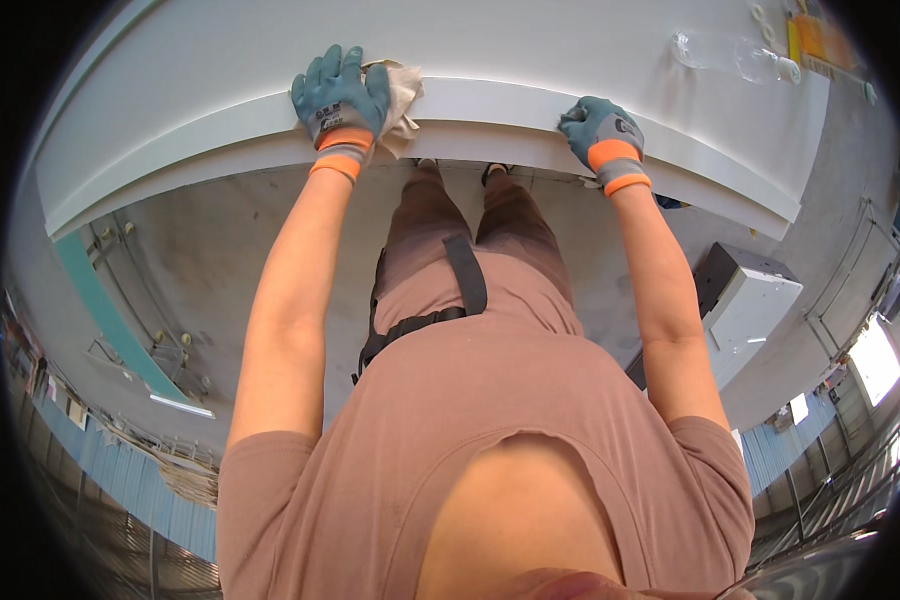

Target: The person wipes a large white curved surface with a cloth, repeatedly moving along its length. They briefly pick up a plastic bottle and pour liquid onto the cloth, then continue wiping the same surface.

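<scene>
A large white panel point(530, 45) with a raised rim lies in front of me. On the rim, my left hand point(340, 95), in a teal and grey glove with an orange cuff, presses down with its fingers stretched forward. A crumpled beige cloth point(402, 95) is held under its palm and thumb, and sticks out to the right. Farther right, my right hand point(600, 125), in a matching glove, rests against the same rim. Its fingers are curled in, and whatever they may hold is hidden.
A clear plastic bottle point(725, 57) lies on its side at the panel's far right, near an orange and yellow object point(820, 42). A grey and black box-shaped unit point(750, 300) stands on the floor at right. A teal beam point(115, 320) and metal frames are at left.
</scene>
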Motion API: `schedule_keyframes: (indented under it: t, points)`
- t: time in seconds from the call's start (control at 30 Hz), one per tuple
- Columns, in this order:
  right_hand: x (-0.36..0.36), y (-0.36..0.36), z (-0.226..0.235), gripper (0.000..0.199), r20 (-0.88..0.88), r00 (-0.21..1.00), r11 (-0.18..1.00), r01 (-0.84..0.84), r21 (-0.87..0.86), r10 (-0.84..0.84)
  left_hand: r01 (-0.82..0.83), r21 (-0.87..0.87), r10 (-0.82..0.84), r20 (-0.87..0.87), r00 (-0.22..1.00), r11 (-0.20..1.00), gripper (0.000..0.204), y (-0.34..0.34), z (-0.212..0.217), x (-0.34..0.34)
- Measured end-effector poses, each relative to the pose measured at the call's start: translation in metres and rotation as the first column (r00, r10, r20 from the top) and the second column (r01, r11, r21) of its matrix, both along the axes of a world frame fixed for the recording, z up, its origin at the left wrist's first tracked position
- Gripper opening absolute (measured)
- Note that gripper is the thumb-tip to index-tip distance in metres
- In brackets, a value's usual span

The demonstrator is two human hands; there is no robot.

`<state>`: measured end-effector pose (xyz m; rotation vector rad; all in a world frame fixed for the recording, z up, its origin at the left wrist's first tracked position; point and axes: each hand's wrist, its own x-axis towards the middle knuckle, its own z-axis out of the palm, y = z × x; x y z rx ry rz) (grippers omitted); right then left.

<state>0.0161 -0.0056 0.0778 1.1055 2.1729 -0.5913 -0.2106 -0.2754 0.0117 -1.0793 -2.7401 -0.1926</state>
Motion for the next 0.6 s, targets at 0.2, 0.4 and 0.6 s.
schedule_keyframes:
  t: [0.2,0.4,0.6]
  points:
    - [-0.0116,-0.0126,0.0027,0.025,-0.001,1.000,1.000,0.002,-0.003,-0.002,-0.017,-0.039,0.018,0.007,1.000,0.999,0.048,-0.0024,0.0000,-0.0004]
    - [-0.0100,-0.0089,0.0026,0.024,0.007,1.000,1.000,0.019,0.011,-0.019,-0.017,-0.028,0.017,0.000,1.000,0.999,0.046,0.0017,0.0025,0.0018]
    - [-0.0068,-0.0092,0.0006,0.022,-0.037,0.999,0.998,-0.027,0.050,0.029,-0.018,-0.031,0.018,-0.012,1.000,0.999,0.046,-0.0009,0.0012,0.0005]
